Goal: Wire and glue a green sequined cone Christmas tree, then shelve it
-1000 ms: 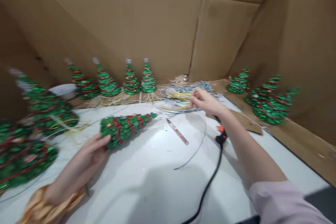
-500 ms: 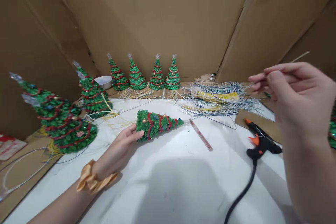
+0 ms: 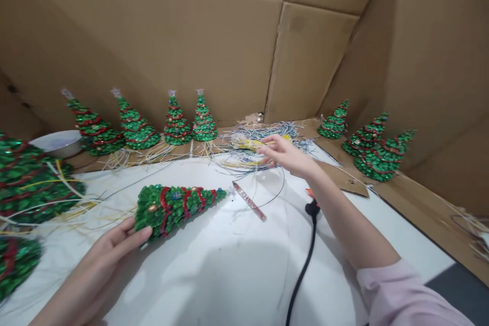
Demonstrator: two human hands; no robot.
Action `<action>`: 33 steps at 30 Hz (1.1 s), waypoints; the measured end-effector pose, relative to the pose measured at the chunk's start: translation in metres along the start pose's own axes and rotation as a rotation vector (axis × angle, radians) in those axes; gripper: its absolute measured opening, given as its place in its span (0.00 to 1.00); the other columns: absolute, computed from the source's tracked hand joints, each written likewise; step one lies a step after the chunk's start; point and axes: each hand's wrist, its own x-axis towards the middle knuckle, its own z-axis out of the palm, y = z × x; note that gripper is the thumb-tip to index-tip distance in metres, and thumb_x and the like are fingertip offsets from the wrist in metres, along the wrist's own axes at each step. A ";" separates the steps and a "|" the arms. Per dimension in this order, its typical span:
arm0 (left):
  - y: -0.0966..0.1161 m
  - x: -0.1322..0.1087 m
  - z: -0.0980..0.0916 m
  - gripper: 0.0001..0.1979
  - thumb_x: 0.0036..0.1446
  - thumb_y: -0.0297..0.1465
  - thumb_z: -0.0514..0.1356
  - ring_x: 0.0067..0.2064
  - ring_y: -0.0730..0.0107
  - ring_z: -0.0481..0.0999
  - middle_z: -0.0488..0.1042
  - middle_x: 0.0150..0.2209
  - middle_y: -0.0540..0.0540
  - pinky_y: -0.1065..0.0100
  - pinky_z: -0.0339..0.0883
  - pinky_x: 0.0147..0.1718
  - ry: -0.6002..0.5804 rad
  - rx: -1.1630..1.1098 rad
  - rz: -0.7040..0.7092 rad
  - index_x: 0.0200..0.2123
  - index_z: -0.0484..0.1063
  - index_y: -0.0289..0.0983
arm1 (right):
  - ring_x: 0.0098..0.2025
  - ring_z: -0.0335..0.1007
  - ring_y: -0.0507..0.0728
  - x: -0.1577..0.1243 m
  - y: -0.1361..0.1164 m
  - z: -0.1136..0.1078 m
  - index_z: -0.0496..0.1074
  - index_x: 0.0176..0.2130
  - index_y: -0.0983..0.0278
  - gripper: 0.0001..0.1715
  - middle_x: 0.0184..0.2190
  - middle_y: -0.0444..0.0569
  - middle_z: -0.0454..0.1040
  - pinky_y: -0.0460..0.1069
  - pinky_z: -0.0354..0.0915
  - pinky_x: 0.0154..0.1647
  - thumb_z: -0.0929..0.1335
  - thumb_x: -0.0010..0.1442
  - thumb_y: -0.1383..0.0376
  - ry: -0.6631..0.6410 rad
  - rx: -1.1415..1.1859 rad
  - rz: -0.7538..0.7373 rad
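My left hand (image 3: 120,244) grips the wide base of a small green Christmas tree (image 3: 171,207), which lies on its side with red garland and tiny ornaments. The clear tip of this tree points right, towards a thin reddish strip (image 3: 249,201) on the white table. My right hand (image 3: 284,154) reaches forward over a bundle of thin white, blue and yellow wires (image 3: 244,143), its fingers apart with nothing visible between them. Under my right forearm is a black and orange glue gun (image 3: 312,208), mostly hidden, with its black cord running towards me.
Several finished-looking trees (image 3: 177,125) stand along the cardboard wall (image 3: 214,51), trailing wires. More trees (image 3: 382,155) stand at the right, others (image 3: 26,178) close on the left. A white bowl (image 3: 57,143) sits at the back left. A cardboard piece (image 3: 344,179) lies beyond my right forearm.
The view has swung right. My right hand went from raised, pinching a thin wire, to low over the wire bundle with fingers apart. My left hand still holds the tree.
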 end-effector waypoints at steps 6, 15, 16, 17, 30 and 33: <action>-0.005 0.004 -0.002 0.14 0.28 0.31 0.71 0.22 0.72 0.65 0.68 0.19 0.55 0.80 0.67 0.20 -0.023 0.017 0.061 0.22 0.71 0.46 | 0.38 0.69 0.58 -0.021 -0.015 0.000 0.67 0.42 0.65 0.13 0.40 0.54 0.73 0.50 0.62 0.35 0.64 0.57 0.62 -0.238 -0.728 -0.048; 0.000 -0.004 0.004 0.13 0.28 0.30 0.71 0.20 0.75 0.62 0.66 0.17 0.55 0.82 0.64 0.18 -0.038 0.026 0.075 0.20 0.70 0.42 | 0.39 0.67 0.57 -0.044 -0.008 0.075 0.68 0.40 0.67 0.13 0.42 0.54 0.69 0.47 0.57 0.32 0.67 0.52 0.67 -0.734 -0.780 -0.332; 0.000 -0.004 0.004 0.14 0.29 0.31 0.71 0.23 0.75 0.65 0.69 0.20 0.55 0.83 0.66 0.23 -0.050 0.026 0.085 0.23 0.72 0.43 | 0.37 0.67 0.57 -0.045 -0.006 0.080 0.68 0.39 0.67 0.12 0.42 0.54 0.68 0.47 0.57 0.31 0.67 0.52 0.67 -0.753 -0.791 -0.331; -0.001 -0.003 0.004 0.16 0.30 0.31 0.70 0.26 0.74 0.67 0.72 0.24 0.55 0.83 0.67 0.28 -0.067 0.026 0.095 0.27 0.73 0.44 | 0.36 0.67 0.56 -0.046 -0.005 0.083 0.68 0.38 0.67 0.11 0.41 0.54 0.68 0.47 0.56 0.30 0.67 0.52 0.67 -0.772 -0.806 -0.330; 0.003 -0.009 0.002 0.10 0.37 0.28 0.68 0.22 0.77 0.65 0.70 0.20 0.56 0.82 0.60 0.18 -0.111 0.045 0.084 0.25 0.70 0.40 | 0.27 0.63 0.51 -0.043 -0.023 0.056 0.62 0.35 0.63 0.03 0.25 0.44 0.68 0.44 0.55 0.27 0.60 0.59 0.68 -0.514 -0.436 -0.308; 0.005 -0.012 0.005 0.15 0.35 0.28 0.69 0.26 0.76 0.67 0.74 0.27 0.54 0.83 0.63 0.24 -0.109 0.021 0.048 0.31 0.72 0.41 | 0.26 0.65 0.50 -0.040 -0.027 0.051 0.62 0.31 0.63 0.04 0.22 0.41 0.65 0.45 0.58 0.28 0.61 0.58 0.69 -0.528 -0.320 -0.262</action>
